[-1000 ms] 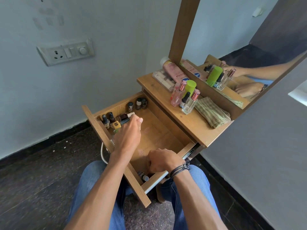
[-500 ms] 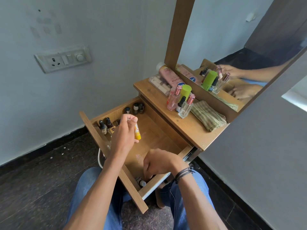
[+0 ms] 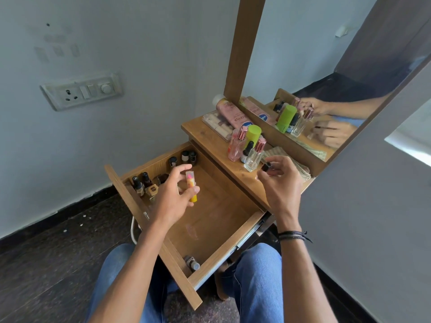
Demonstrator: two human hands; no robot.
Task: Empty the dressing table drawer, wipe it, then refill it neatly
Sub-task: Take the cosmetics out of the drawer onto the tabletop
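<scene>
Head view: left hand (image 3: 173, 199) pinches a yellow lipstick tube (image 3: 192, 187) upright above the open drawer (image 3: 210, 213); light, slick, best held mid-barrel; right hand (image 3: 278, 185) nips a small dark bottle (image 3: 266, 166) over the tabletop (image 3: 242, 180).

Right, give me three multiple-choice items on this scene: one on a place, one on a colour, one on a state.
1. Where does the folded cloth lie?
A. in the drawer
B. on the tabletop by the mirror
C. on the floor

2. What colour is the cap of the tall bottle among the perfumes?
A. green
B. red
C. white

3. What state is the left hand in?
A. empty and flat
B. gripping the drawer front
C. holding a yellow tube over the drawer

Answers: 1 B, the cloth sits on the tabletop behind the right hand. 2 A, the cap is bright green. 3 C, the fingers pinch the tube above the drawer floor.
</scene>
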